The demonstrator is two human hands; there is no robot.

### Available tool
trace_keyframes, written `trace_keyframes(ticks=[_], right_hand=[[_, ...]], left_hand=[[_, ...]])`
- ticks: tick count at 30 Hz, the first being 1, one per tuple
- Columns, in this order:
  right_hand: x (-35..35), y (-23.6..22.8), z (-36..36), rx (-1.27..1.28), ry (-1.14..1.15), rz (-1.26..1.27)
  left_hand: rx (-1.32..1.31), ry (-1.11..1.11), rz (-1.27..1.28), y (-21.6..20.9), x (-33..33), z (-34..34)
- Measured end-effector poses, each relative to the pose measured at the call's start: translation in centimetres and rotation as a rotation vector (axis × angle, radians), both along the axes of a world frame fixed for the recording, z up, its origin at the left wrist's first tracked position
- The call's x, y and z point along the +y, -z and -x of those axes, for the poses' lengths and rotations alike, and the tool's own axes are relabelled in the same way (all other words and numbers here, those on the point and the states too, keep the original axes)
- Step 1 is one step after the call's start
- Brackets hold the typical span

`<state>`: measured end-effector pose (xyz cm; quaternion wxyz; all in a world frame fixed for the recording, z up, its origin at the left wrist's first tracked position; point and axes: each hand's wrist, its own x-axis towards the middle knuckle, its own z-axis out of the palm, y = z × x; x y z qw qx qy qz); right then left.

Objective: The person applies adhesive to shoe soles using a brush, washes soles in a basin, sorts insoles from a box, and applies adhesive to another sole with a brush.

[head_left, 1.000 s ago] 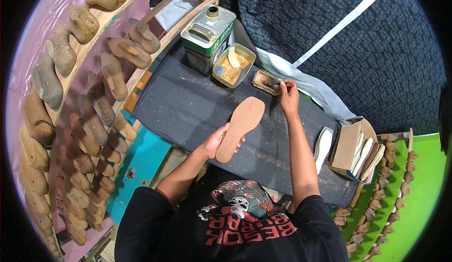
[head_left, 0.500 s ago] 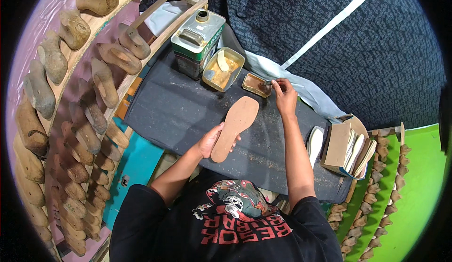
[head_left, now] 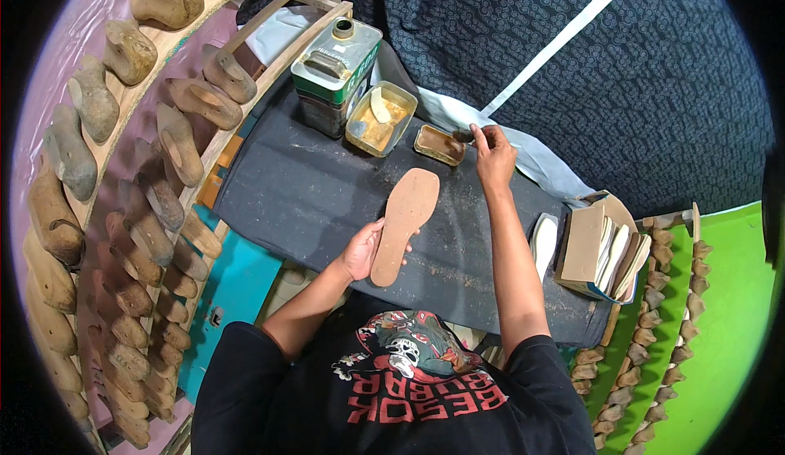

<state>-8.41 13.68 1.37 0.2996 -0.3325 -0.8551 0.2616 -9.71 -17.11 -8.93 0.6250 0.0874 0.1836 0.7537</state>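
Note:
A tan, sole-shaped insole (head_left: 409, 210) is gripped at its narrow heel end by my left hand (head_left: 358, 252). It is tilted above the table, wide end pointing away from me. My right hand (head_left: 495, 163) pinches a small dark applicator (head_left: 464, 137), whose exact kind I cannot make out. Its tip is at the right edge of a small rectangular tin (head_left: 435, 158) with brownish contents. Left of that tin stands a larger open container (head_left: 365, 143), stained yellow-brown, with a pale scraper-like piece (head_left: 379, 105) in it.
A metal can (head_left: 331, 87) with a green band stands at the table's back left. On the right, a cardboard box (head_left: 579, 246) holds several insoles, with a white insole (head_left: 543, 247) beside it. Wooden shoe lasts (head_left: 181, 146) fill racks at left; dark patterned cloth (head_left: 589, 87) hangs behind.
My right hand and the applicator have shifted slightly toward the tin's right edge, the applicator's tip no longer inside. The insole stays in my left hand. The whole view has shifted a little.

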Motion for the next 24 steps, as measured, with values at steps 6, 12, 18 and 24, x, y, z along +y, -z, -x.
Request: trace_keyframes(ticks=[6,12,18,24], right_hand=[[1.1,1.8,-0.8,0.119,-0.018,0.030],[1.5,0.7,-2.2,0.266,0.010,0.144],[-1.6,-4.6,-5.2,0.447,-0.112,0.351],[-4.7,-7.5,-8.1,0.420,-0.186,0.297]], left_hand=[[-0.074,0.011,-0.042,-0.3,0.4,-0.4],[-0.093,0.028,-0.072,-0.2,0.8,-0.4],[-0.063,0.001,-0.090,-0.8,0.7,-0.4],[-0.049,0.050,-0.045,0.8,1.1,-0.5]])
